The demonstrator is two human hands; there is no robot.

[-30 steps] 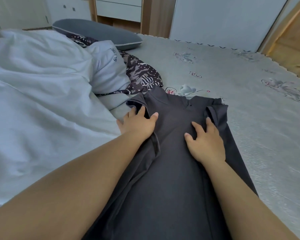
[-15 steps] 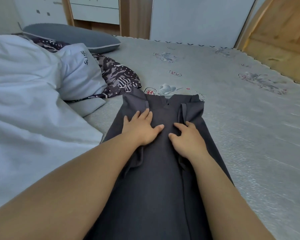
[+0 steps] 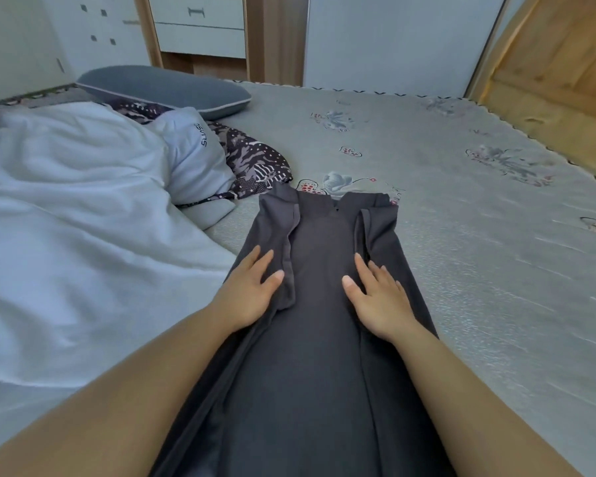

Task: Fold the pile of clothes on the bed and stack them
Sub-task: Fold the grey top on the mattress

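Note:
A dark grey garment (image 3: 320, 325) lies lengthwise on the bed (image 3: 496, 235), both long sides folded in over its middle. My left hand (image 3: 250, 290) lies flat on the folded left flap, fingers straight. My right hand (image 3: 375, 294) presses flat on the right flap, fingers spread. To the left sits the pile: a large white garment (image 3: 66, 235), a pale garment with lettering (image 3: 197, 156) and a dark patterned piece (image 3: 255, 163).
A grey pillow (image 3: 162, 89) lies at the head of the bed. Drawers (image 3: 200, 25) and a white cabinet (image 3: 393, 39) stand behind the bed. A wooden panel (image 3: 558, 63) borders the bed's right edge.
Both hands slid apart from the garment's middle onto its folded side flaps and a little toward me. The camera shifted, so the scene sits differently in view.

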